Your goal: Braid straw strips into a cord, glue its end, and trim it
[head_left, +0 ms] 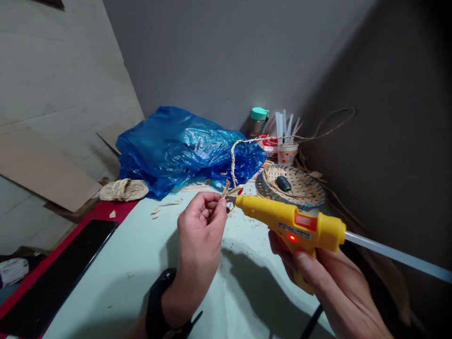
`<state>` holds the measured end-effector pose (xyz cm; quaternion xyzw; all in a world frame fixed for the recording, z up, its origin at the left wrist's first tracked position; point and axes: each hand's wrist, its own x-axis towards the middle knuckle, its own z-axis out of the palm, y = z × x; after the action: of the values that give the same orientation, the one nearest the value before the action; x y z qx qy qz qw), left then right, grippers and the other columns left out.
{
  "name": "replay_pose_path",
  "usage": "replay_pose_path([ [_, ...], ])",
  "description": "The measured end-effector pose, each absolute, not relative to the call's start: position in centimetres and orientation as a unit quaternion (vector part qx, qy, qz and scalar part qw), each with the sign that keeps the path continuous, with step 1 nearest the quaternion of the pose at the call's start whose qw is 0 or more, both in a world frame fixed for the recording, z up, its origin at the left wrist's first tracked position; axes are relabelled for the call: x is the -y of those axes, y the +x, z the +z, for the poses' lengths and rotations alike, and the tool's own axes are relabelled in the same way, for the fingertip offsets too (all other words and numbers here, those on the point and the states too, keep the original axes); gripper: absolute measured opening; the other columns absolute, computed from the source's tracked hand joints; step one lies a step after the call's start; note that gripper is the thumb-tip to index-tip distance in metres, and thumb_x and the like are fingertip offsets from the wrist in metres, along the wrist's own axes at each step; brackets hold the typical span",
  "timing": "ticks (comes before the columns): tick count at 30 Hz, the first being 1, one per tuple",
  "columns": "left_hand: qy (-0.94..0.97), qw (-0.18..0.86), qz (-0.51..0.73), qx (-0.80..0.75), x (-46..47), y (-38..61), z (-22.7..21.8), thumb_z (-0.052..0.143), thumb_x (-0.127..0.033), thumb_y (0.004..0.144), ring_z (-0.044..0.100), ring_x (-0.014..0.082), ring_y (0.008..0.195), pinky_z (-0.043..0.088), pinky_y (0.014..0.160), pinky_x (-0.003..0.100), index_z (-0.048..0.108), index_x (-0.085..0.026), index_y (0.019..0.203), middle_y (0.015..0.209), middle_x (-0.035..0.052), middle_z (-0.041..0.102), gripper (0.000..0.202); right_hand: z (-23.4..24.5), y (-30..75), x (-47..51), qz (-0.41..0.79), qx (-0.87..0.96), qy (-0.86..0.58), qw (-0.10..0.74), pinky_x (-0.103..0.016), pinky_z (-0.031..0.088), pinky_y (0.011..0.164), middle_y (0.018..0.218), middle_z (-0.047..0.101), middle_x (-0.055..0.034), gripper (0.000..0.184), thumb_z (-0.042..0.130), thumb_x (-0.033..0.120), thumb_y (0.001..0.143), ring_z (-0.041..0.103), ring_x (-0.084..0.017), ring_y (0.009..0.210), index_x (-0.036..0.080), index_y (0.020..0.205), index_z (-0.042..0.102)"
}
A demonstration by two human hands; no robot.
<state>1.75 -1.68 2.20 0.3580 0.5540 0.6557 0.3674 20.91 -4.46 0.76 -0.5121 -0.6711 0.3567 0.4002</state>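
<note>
My left hand [202,221] is closed in a pinch on the end of a braided straw cord [233,162] that loops up and back toward the cup. My right hand [318,273] grips a yellow hot glue gun [296,225] with a red light lit on its side. A clear glue stick [395,256] juts from its back. The gun's nozzle points left and nearly touches the pinched cord end. A black watch sits on my left wrist.
A crumpled blue plastic bag [180,148] lies at the back. A small woven basket [300,188] holding a dark spool stands right of it, with a cup of glue sticks [286,141] and a teal-lidded bottle [257,121] behind. A straw bundle [123,189] and black phone [60,278] lie left.
</note>
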Motion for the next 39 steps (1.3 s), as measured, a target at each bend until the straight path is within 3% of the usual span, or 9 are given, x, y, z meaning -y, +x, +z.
replay_pose_path([
  [6, 0.357, 0.368, 0.664, -0.545, 1.73, 1.85, 2.03, 0.066, -0.021, 0.079, 0.046, 0.0065, 0.053, 0.037, 0.048, 0.018, 0.060, -0.017, 0.077, 0.063, -0.0048, 0.055, 0.008, 0.82, 21.12, 4.55, 0.387, 0.688, -0.486, 0.375, -0.021, 0.054, 0.069, 0.105, 0.067, -0.0019, 0.026, 0.048, 0.040, 0.095, 0.065, -0.020, 0.087, 0.035, 0.116, 0.062],
  [16, 0.358, 0.353, 0.666, -0.551, 1.69, 1.81, 2.17, 0.067, -0.020, 0.078, 0.048, 0.0074, 0.053, 0.039, 0.049, 0.019, 0.061, -0.017, 0.077, 0.064, -0.0031, 0.058, 0.007, 1.12, 20.93, 4.37, 0.389, 0.697, -0.465, 0.382, -0.023, 0.051, 0.065, 0.103, 0.065, -0.0017, 0.027, 0.047, 0.035, 0.097, 0.062, -0.019, 0.085, 0.035, 0.122, 0.057],
  [22, 0.362, 0.360, 0.670, -0.539, 1.74, 1.80, 2.14, 0.066, -0.019, 0.079, 0.046, 0.0065, 0.052, 0.038, 0.048, 0.018, 0.061, -0.017, 0.076, 0.063, -0.0040, 0.056, 0.006, 1.21, 21.02, 4.36, 0.364, 0.693, -0.485, 0.390, -0.027, 0.051, 0.061, 0.098, 0.068, -0.0035, 0.025, 0.051, 0.036, 0.094, 0.062, -0.021, 0.078, 0.032, 0.115, 0.063],
  [33, 0.366, 0.357, 0.660, -0.550, 1.94, 1.81, 2.35, 0.067, -0.022, 0.079, 0.046, 0.0065, 0.052, 0.038, 0.048, 0.018, 0.061, -0.017, 0.079, 0.065, -0.0038, 0.057, 0.009, 0.45, 21.57, 4.49, 0.373, 0.669, -0.500, 0.403, -0.033, 0.054, 0.068, 0.110, 0.068, -0.0031, 0.030, 0.054, 0.033, 0.093, 0.065, -0.028, 0.096, 0.036, 0.123, 0.060],
  [39, 0.366, 0.359, 0.661, -0.548, 1.79, 1.81, 2.27, 0.067, -0.021, 0.079, 0.046, 0.0068, 0.053, 0.038, 0.049, 0.018, 0.061, -0.017, 0.078, 0.064, -0.0044, 0.056, 0.008, 0.87, 20.87, 4.64, 0.351, 0.671, -0.494, 0.427, -0.034, 0.054, 0.067, 0.108, 0.067, -0.0037, 0.027, 0.056, 0.034, 0.093, 0.066, -0.027, 0.090, 0.035, 0.118, 0.062],
])
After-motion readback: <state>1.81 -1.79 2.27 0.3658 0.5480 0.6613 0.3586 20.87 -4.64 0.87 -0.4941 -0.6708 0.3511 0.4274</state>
